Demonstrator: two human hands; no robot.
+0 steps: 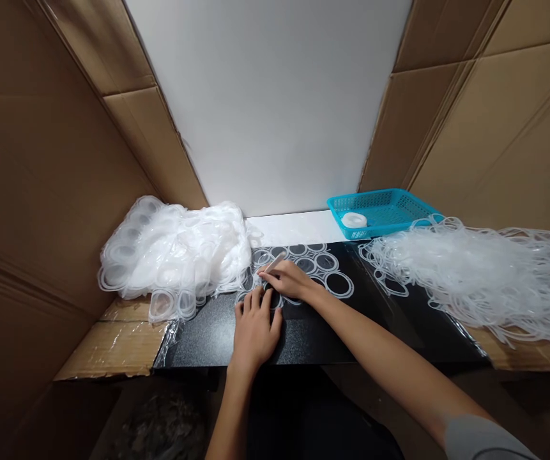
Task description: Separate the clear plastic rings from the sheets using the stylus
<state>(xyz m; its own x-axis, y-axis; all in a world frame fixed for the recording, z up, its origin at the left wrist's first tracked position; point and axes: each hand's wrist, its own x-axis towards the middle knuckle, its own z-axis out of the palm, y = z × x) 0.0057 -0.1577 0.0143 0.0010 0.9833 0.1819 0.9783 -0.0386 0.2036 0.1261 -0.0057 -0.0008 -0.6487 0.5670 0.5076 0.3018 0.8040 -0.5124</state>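
Observation:
A sheet of joined translucent rings (339, 284) lies flat on the black work surface (207, 342). My left hand (256, 322) rests palm down with its fingers apart, the fingertips on the near left part of this sheet. Just beyond it, my right hand (288, 279) is closed around a thin pale stick-like tool (275, 262), held at a slant over the rings. The tool's lower end is hidden by my fingers. Some rings have dark open centres, others look filled with clear film.
At the left is a big heap of white ring sheets (183, 249). A tangled pile of clear ring strips (485, 275) covers the right side. Behind it stands a blue basket (389, 225) holding a white roll (354, 220). Cardboard walls (504, 128) flank both sides.

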